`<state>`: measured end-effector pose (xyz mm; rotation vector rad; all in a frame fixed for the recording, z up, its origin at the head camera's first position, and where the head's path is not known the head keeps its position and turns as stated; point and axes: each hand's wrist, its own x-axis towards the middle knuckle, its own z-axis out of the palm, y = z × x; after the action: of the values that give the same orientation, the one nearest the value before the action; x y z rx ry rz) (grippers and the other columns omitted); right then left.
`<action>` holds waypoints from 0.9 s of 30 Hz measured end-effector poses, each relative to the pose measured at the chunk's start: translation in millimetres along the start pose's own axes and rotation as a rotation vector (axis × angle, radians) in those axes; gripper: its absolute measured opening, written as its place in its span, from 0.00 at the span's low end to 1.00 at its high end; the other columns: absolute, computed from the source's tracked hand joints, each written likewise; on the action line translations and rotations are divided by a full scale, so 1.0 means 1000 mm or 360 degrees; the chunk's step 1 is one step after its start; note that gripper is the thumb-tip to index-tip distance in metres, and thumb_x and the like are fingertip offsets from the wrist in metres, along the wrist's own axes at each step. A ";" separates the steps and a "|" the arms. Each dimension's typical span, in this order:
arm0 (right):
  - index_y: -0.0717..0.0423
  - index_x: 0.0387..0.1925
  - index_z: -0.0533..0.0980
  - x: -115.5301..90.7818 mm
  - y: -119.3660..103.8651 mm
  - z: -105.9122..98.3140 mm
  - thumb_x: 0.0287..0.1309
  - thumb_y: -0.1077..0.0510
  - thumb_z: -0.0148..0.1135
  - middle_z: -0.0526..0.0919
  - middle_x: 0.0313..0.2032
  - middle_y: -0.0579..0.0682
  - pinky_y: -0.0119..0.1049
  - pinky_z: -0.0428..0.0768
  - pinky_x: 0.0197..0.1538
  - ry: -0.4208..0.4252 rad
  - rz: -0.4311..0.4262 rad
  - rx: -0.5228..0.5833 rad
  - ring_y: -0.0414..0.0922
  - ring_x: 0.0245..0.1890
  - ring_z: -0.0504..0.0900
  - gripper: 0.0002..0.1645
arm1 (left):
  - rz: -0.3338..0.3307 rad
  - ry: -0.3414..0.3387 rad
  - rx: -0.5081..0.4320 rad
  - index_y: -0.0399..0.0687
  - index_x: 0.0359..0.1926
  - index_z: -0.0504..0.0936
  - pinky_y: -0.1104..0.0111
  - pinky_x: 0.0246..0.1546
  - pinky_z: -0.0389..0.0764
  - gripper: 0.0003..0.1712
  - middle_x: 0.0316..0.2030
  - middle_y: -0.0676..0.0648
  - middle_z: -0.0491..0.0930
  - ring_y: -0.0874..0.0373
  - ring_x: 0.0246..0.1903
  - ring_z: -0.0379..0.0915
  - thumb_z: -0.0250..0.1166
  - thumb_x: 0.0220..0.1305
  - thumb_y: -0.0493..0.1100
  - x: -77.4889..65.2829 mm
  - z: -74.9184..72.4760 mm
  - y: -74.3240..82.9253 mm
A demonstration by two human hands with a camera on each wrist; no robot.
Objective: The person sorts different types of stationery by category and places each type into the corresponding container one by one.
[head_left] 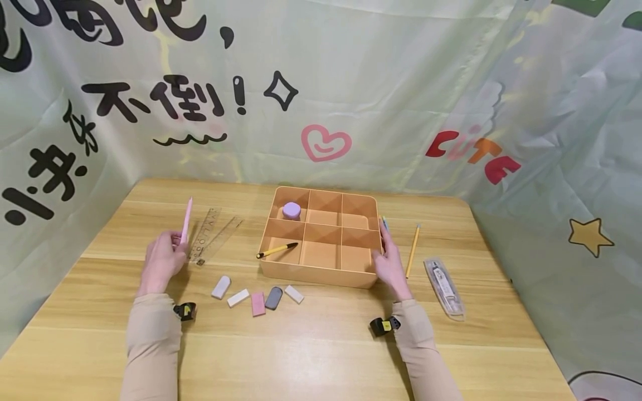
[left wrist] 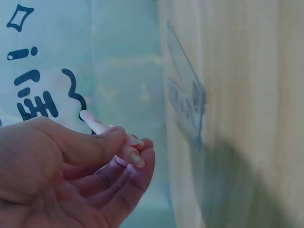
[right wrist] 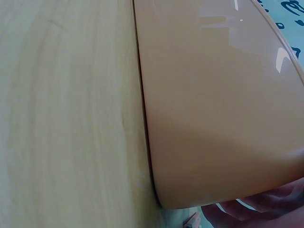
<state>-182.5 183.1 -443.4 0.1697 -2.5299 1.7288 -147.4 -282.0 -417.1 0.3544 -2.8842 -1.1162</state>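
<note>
- Left hand (head_left: 163,260) has a pink pen (head_left: 186,221) pinched between thumb and fingertips, gripped near its lower end, with the rest sticking up and away over the table (head_left: 321,345). The left wrist view shows the same pinch up close.
- The pen looks like light, stiff plastic and probably a bit slick. I'd say a grip nearer the middle would stop it wagging.
- Just beside that hand lie two clear rulers (head_left: 213,234), flat and overlapping.
- Right hand (head_left: 388,266) rests against the right wall of the orange tray (head_left: 321,274). Fingers look fairly straight along the wall, but the right wrist view only catches fingertips at the tray's corner, so I can't tell for sure whether they hook over the rim.
- The tray is rigid, smooth-walled plastic with six compartments. It's likely light and slides easily, so it's best steadied by a wall.
- Inside it, a purple round thing (head_left: 291,210) sits back left and a yellow pencil (head_left: 277,250) leans in the front-left compartment.
- Five erasers (head_left: 258,296) sit in a row in front of the tray, with another pencil (head_left: 413,250) and a clear pouch (head_left: 444,287) to the right.
</note>
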 end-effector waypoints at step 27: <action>0.62 0.79 0.45 0.001 0.001 0.000 0.62 0.76 0.41 0.55 0.76 0.69 0.58 0.61 0.76 0.0000 0.0021 -0.0009 0.65 0.74 0.61 0.45 | 0.0661 0.0715 -0.0286 0.36 0.46 0.88 0.92 0.33 0.70 0.11 0.41 0.34 0.88 0.92 0.31 0.69 0.68 0.63 0.35 -0.025 -0.012 0.056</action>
<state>-183.4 183.5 -444.4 0.1532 -2.5411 1.7262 -133.2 -244.5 -370.0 -0.0079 -2.3029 -1.0455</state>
